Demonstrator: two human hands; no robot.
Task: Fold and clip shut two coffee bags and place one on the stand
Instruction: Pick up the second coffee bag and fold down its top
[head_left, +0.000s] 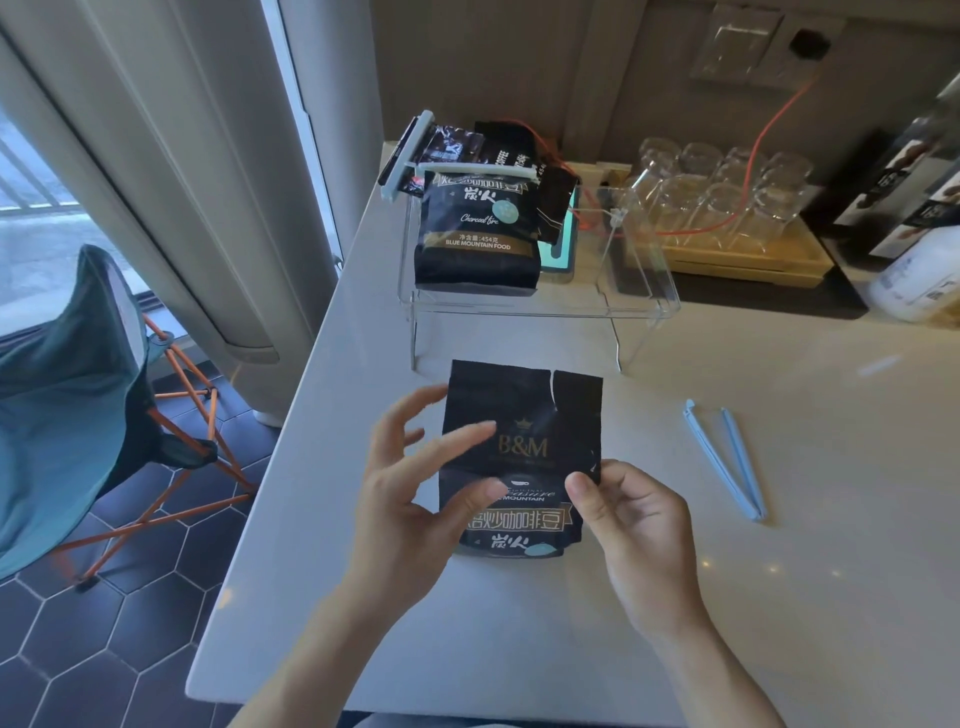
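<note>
A person's right hand (631, 525) pinches the right edge of a black coffee bag (522, 457) between thumb and fingers, while the left hand (415, 483) rests spread against the bag's left side, thumb across its front and fingers fanned loose, gripping nothing firmly. The bag stands tilted away from the person on the pale surface (727, 597), its flat upper part unfolded and torn with a short notch at the top edge; the two-sided hold appears meant to steady the pouch so that top can be folded down.

Right of the bag and well apart from it, a light blue sealing clip (724, 457) lies open in a narrow V on the surface, within easy reach of the right hand, presumably for the fold once made.

Beyond the bag stands a clear acrylic stand (639, 306), carrying a second coffee bag (478, 239) on its left end, its top already folded and held by a pale clip (470, 170); another clipped pouch leans behind it. Right of the stand, upturned drinking glasses (722, 192) sit on a wooden tray. Left of the bag, off the surface, stands a folding camp chair (78, 395).

Judging by this, one bag is done and the second awaits folding.
</note>
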